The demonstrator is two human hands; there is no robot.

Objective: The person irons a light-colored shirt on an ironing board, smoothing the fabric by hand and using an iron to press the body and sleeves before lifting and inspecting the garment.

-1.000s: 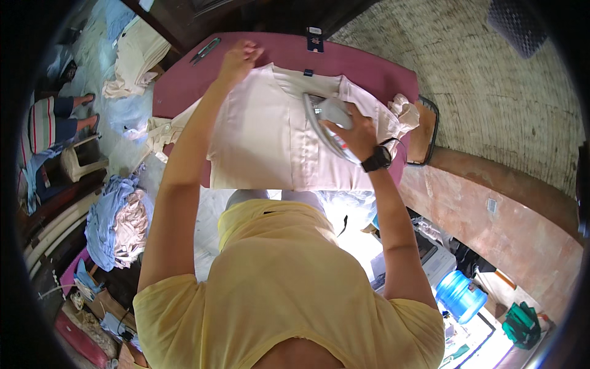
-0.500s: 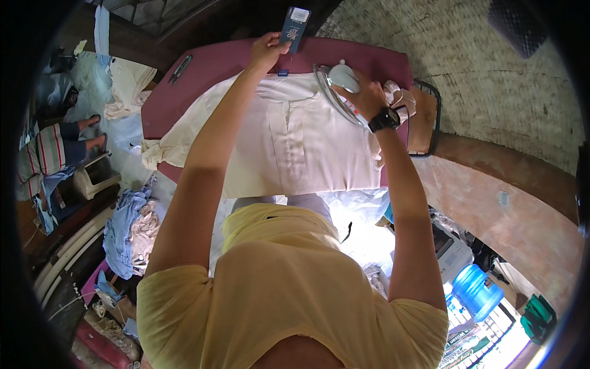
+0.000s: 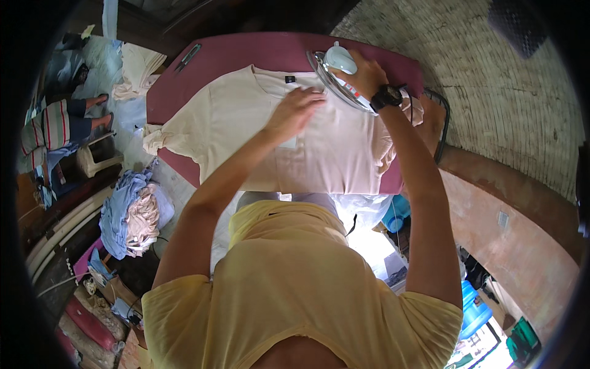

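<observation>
A cream shirt (image 3: 239, 117) lies spread over a maroon-covered ironing board (image 3: 227, 49), its neckline toward the far side with a small dark label (image 3: 290, 79) inside. My right hand (image 3: 367, 80) is wrapped round the handle of a clothes iron (image 3: 340, 59), which is at the shirt's right shoulder, its soleplate edge tilted into sight. Just below the neckline, my left hand (image 3: 296, 114) is over the shirt front with fingers stretched out, slightly blurred. A pale rectangular patch (image 3: 287, 142) shows beside its wrist; what it is I cannot tell.
Thread snips (image 3: 186, 58) lie at the board's far left. A black metal frame (image 3: 444, 123) borders its right end. On the left are a heap of blue and beige clothes (image 3: 132, 212), a plastic stool (image 3: 98, 157) and another person's legs (image 3: 92, 114). A blue water jug (image 3: 473, 310) stands lower right.
My left hand has let go of the dark card tag it held beyond the neckline and has come nearer, onto the shirt front. The iron has shifted slightly away and left.
</observation>
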